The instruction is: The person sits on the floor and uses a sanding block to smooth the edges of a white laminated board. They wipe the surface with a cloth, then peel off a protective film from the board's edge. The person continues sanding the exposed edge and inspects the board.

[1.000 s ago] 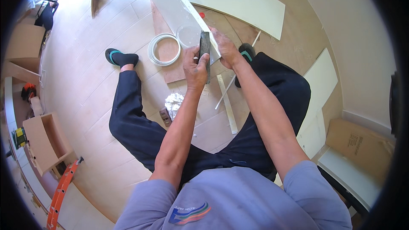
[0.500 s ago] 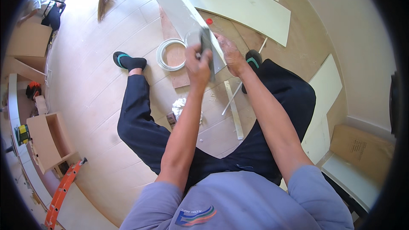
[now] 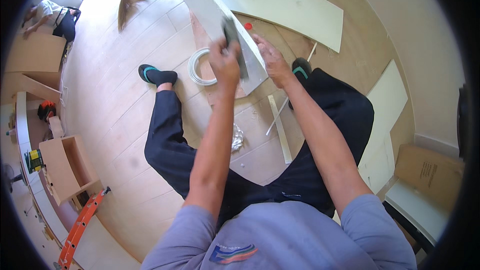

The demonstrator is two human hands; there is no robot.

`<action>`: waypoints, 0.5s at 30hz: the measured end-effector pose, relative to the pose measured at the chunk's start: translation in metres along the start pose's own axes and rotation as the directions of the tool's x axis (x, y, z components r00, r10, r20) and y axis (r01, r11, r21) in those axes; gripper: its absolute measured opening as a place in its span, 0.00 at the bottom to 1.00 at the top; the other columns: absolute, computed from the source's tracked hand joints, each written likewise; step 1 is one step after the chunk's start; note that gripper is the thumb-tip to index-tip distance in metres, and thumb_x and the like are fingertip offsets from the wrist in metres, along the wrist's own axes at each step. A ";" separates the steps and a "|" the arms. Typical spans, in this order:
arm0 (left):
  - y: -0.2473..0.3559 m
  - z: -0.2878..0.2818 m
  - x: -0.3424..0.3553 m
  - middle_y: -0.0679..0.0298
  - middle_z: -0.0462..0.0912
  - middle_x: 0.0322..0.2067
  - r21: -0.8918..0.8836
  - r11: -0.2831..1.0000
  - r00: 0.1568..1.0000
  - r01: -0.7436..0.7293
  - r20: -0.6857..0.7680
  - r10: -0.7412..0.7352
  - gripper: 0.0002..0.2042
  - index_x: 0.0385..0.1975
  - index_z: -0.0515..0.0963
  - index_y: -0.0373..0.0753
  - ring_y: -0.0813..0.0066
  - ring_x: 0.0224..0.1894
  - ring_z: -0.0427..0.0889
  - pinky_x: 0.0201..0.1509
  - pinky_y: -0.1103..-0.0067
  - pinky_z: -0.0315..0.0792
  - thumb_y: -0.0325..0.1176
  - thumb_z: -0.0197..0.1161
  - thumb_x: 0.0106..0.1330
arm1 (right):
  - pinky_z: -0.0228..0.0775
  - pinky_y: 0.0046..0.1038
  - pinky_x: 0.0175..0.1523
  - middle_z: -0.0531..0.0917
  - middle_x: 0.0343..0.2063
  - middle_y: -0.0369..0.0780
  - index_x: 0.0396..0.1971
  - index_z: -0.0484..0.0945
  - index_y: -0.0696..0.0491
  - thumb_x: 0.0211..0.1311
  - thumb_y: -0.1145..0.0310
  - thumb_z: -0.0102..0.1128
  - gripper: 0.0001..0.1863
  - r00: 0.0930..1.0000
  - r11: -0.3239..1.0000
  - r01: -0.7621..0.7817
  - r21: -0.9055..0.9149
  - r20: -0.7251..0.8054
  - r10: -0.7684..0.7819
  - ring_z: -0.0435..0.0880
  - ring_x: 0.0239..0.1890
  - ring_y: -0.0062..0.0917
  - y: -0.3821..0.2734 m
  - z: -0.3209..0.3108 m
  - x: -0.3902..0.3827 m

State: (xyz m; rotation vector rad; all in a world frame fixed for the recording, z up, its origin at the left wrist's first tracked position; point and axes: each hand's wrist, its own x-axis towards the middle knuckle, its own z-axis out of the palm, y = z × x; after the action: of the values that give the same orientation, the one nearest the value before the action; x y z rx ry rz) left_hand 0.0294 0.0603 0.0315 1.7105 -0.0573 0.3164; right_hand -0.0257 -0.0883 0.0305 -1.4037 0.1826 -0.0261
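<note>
My left hand is closed around a dark, flat bar, blurred, against the face and edge of a long white board that stands tilted between my feet. My right hand grips the board's right edge near its near end. Below the board lie a pinkish sheet and a coil of white banding. Between my legs are a pale strip, a thin white rod and crumpled white material, partly hidden by my left forearm.
White panels lie right and ahead, beside a wall and cardboard. A straw broom is ahead. Left are wooden boxes, an orange ladder or level and another person bent over cardboard.
My left hand and the dark bar have moved up along the board, blurred by motion. My right hand stays on the board's edge. The person at left has shifted slightly.
</note>
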 end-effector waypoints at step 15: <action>0.040 0.005 -0.008 0.59 0.82 0.39 -0.099 0.990 0.993 0.098 0.082 -0.090 0.14 0.47 0.80 0.29 0.69 0.43 0.81 0.45 0.75 0.76 0.29 0.69 0.65 | 0.68 0.24 0.66 0.82 0.57 0.39 0.68 0.73 0.55 0.85 0.58 0.45 0.23 1.000 1.000 0.003 -0.007 0.001 -0.003 0.78 0.59 0.21 -0.006 0.004 -0.001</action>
State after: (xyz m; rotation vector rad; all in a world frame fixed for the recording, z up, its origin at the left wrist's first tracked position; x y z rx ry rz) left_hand 0.0137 0.0474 0.0672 1.6167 -0.0488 0.1747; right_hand -0.0253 -0.0856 0.0371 -1.4110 0.1802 -0.0270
